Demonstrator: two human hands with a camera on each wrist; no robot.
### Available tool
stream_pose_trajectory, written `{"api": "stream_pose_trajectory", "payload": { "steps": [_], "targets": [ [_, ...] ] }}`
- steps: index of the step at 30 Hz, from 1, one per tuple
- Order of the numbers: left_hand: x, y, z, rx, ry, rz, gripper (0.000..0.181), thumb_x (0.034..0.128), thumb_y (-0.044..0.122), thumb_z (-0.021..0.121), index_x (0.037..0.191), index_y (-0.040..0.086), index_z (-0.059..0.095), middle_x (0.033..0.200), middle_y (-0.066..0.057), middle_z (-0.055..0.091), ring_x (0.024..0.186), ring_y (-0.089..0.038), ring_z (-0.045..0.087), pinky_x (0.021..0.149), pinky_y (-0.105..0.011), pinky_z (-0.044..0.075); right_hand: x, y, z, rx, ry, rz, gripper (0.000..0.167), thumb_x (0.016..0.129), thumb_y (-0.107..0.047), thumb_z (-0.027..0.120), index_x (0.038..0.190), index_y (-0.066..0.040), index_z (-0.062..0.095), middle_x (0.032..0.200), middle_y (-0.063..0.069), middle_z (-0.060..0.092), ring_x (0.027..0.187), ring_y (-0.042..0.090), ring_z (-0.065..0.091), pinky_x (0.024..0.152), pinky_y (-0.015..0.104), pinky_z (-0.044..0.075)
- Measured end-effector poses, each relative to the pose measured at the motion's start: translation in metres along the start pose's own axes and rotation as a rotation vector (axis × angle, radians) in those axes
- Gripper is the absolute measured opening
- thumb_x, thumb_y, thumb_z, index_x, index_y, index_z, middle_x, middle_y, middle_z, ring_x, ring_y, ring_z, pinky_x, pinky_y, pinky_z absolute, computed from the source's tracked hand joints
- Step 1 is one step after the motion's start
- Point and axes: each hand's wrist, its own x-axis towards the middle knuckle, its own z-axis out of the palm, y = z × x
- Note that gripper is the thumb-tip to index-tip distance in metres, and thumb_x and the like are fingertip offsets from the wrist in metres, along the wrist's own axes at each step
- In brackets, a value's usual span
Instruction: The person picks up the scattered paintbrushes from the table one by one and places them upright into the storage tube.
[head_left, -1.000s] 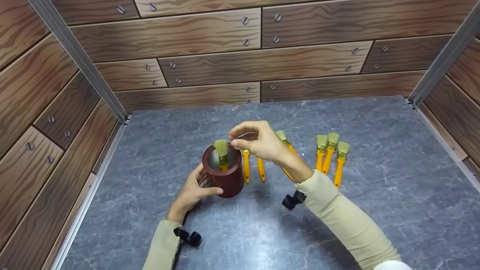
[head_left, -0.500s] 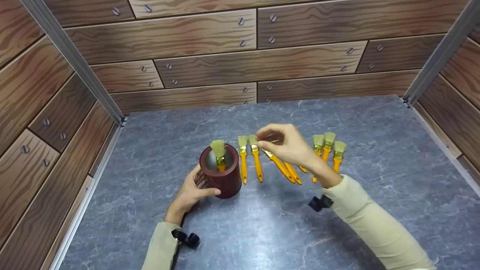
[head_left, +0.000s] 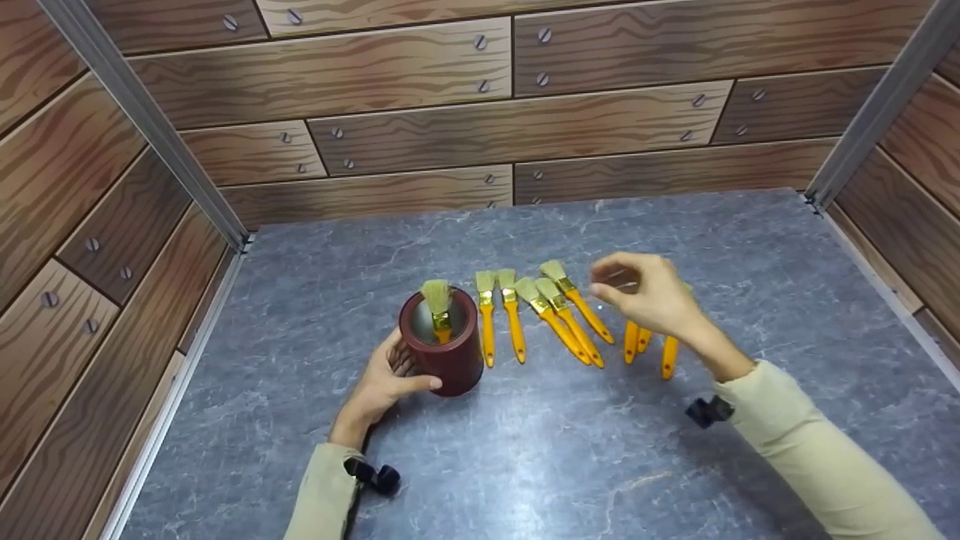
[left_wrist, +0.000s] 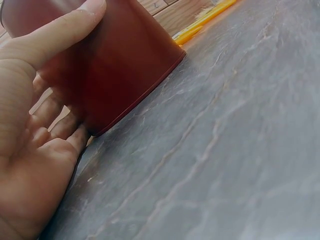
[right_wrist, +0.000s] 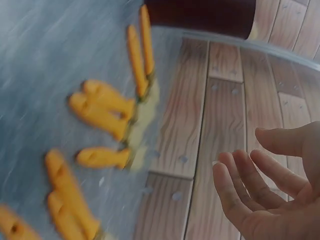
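Three plank-patterned walls [head_left: 412,75] surround a grey marbled table [head_left: 315,277], where one dark-red can [head_left: 456,367], wrapped by the left grip [head_left: 379,386], contains one bristles-up brush [head_left: 436,298], while eight loose brushes [head_left: 583,339] lie right of the can, three partly hidden behind the relaxed, empty right grip [head_left: 654,294].

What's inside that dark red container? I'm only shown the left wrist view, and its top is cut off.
Observer: One brush, with its bristles sticking up above the rim.
Visitor: Are there more lying about?
Observer: Yes, eight brushes lie on the table.
Visitor: Is anyone picking one up?
Observer: The right hand is near the rightmost ones but holds nothing.
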Motion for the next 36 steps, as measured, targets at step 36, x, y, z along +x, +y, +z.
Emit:
{"api": "stream_pose_trajectory", "payload": {
  "steps": [36],
  "targets": [
    [-0.001,0.001,-0.001,0.016,0.001,-0.021,0.104,0.0773,0.003,0.096,0.165,0.014,0.040,0.160,-0.009,0.054,0.151,-0.020,0.049,0.128,-0.032,0.039,-0.049,0.108,-0.041,-0.233,-0.052,0.474,0.043,0.082,-0.030,0.094,0.097,-0.001,0.066,0.090,0.010,0.072,0.079,0.018,0.064,0.063,0.024,0.054]
  ]
}}
